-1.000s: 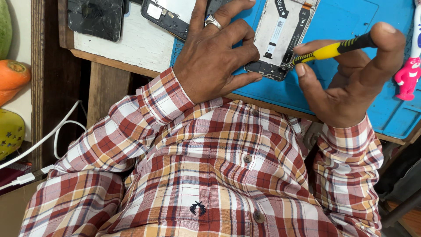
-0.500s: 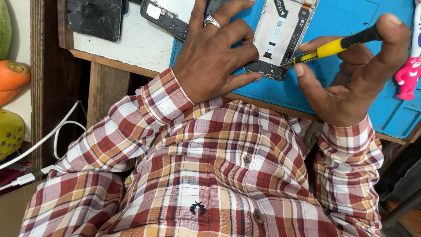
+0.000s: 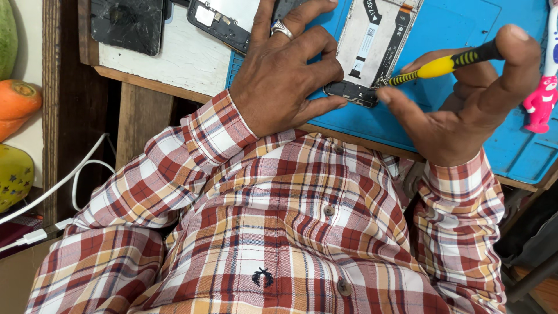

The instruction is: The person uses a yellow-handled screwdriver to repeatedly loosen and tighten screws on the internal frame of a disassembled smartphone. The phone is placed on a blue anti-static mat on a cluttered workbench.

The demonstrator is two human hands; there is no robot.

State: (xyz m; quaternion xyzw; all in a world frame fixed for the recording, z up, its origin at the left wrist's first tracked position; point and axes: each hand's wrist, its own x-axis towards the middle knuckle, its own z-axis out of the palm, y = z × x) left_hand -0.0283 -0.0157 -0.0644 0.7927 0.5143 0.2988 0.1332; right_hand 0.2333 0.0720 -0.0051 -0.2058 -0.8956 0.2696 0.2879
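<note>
fingers pinch a screwdriver over an opened phone

fingers of the right hand (image 3: 465, 110) close around a yellow-and-black screwdriver (image 3: 442, 65), its tip touching the lower edge of the opened phone (image 3: 372, 49). the left hand (image 3: 285, 75), ring on one finger, lies palm down with fingers spread, pressing the phone's lower left corner onto the blue mat (image 3: 465, 23). both wrists bend in from plaid sleeves.

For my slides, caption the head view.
Left hand steadies an opened phone on a blue mat; right hand works a yellow screwdriver.
</note>
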